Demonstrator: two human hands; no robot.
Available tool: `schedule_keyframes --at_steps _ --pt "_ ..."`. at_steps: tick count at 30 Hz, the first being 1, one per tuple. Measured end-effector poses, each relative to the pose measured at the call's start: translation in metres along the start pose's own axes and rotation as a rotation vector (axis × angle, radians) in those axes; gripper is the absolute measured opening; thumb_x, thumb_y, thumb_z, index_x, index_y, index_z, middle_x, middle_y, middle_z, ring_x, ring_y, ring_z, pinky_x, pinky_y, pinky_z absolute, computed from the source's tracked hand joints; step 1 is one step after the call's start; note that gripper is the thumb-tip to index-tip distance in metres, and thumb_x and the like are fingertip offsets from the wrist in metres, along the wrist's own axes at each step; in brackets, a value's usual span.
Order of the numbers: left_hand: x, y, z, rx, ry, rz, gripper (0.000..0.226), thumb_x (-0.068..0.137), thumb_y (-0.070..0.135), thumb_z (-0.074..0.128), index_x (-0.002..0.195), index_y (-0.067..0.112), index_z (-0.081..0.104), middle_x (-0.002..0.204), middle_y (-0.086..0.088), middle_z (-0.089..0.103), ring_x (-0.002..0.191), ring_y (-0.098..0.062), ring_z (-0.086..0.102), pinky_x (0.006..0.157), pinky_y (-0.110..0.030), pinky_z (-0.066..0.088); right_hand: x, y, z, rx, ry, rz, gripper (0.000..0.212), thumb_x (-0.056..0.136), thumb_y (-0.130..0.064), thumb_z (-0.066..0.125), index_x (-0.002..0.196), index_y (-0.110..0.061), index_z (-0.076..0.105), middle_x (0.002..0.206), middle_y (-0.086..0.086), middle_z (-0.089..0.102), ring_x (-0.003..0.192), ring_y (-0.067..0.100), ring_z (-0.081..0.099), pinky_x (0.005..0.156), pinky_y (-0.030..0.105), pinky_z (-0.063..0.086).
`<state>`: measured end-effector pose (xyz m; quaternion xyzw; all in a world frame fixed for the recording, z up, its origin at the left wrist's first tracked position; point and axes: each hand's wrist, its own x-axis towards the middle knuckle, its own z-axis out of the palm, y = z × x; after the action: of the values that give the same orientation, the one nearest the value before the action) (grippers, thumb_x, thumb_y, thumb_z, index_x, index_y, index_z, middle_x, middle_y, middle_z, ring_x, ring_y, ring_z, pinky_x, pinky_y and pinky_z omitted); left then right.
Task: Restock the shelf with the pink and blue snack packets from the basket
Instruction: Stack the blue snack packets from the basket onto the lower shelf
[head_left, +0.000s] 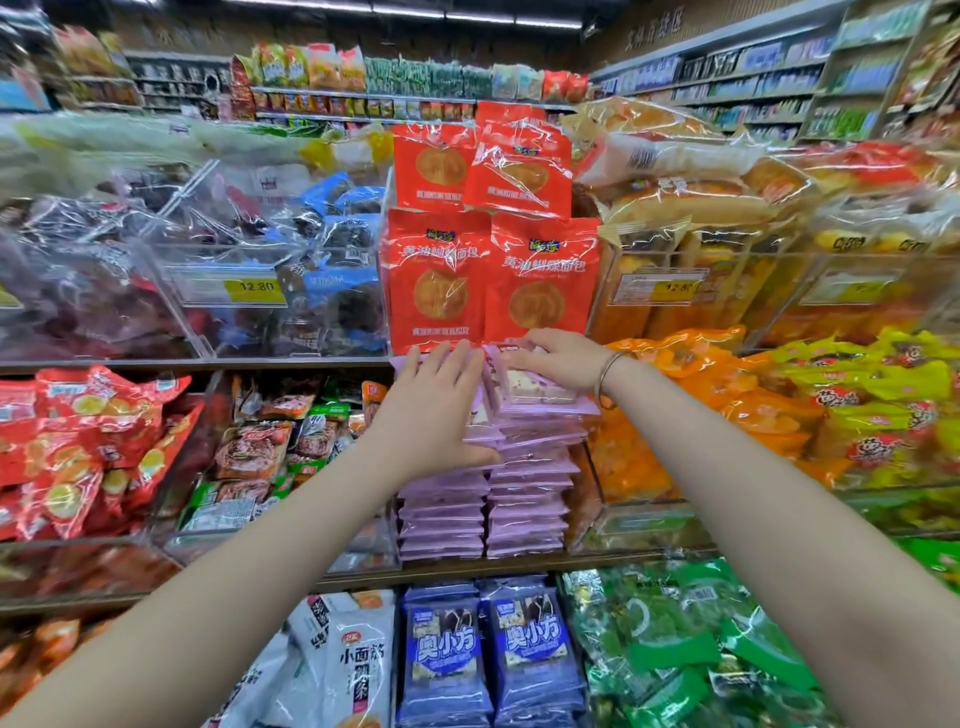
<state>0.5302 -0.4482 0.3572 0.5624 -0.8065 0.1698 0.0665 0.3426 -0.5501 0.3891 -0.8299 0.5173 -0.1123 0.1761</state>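
Note:
Two tall stacks of pink snack packets (524, 499) fill the middle shelf compartment, straight ahead. My left hand (436, 410) lies flat with straight fingers against the upper part of the left stack. On top of the right stack lies a pink packet (535, 392); my right hand (558, 358), with a bangle on the wrist, rests on it with fingers spread. Blue snack packets (491, 654) stand upright in two rows on the shelf below. No basket is in view.
Red packets (488, 280) stand on the shelf just above the pink stacks. Orange bags (675, 395) sit to the right, green bags (675, 639) at lower right, white bags (343, 670) at lower left. Clear plastic dividers (208, 306) separate the compartments.

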Motion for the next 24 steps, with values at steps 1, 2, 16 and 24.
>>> schedule_keyframes --at_steps 1,2,16,24 --pt "0.003 -0.003 -0.003 0.008 -0.014 0.027 0.115 0.069 0.083 0.045 0.151 0.010 0.011 0.159 -0.010 0.013 0.146 -0.027 0.011 0.117 -0.052 0.005 0.000 0.000 0.000 0.005 0.004 0.000 0.075 0.083 -0.070 0.039 0.133 -0.014 0.045 0.134 0.005 0.048 0.102 0.017 0.047 0.080 0.030 0.037" --pt "0.006 -0.007 -0.008 0.022 -0.010 0.050 0.116 0.065 0.087 0.040 0.150 0.012 0.019 0.158 -0.009 0.017 0.145 -0.026 0.014 0.116 -0.052 0.006 -0.001 0.000 0.000 0.001 0.010 0.000 0.073 0.084 -0.069 0.039 0.132 -0.015 0.046 0.132 0.005 0.049 0.099 0.016 0.046 0.078 0.029 0.036" --pt "-0.031 0.032 -0.007 -0.170 0.342 0.343 0.038 0.078 0.037 0.070 0.097 0.005 0.061 0.095 -0.011 0.061 0.086 -0.029 0.060 0.071 -0.041 0.052 -0.002 0.001 -0.006 0.026 -0.002 0.008 0.069 0.082 -0.069 0.043 0.124 -0.016 0.054 0.112 0.000 0.052 0.094 0.017 0.049 0.065 0.025 0.036" --pt "-0.025 0.065 0.032 -0.330 -0.088 0.277 0.047 0.092 0.036 0.050 0.133 0.013 0.044 0.124 -0.003 0.049 0.114 -0.019 0.048 0.086 -0.036 0.048 0.002 -0.005 -0.018 -0.096 -0.103 0.006 0.074 0.070 -0.081 0.043 0.114 -0.023 0.057 0.115 -0.001 0.056 0.099 0.019 0.052 0.077 0.031 0.039"
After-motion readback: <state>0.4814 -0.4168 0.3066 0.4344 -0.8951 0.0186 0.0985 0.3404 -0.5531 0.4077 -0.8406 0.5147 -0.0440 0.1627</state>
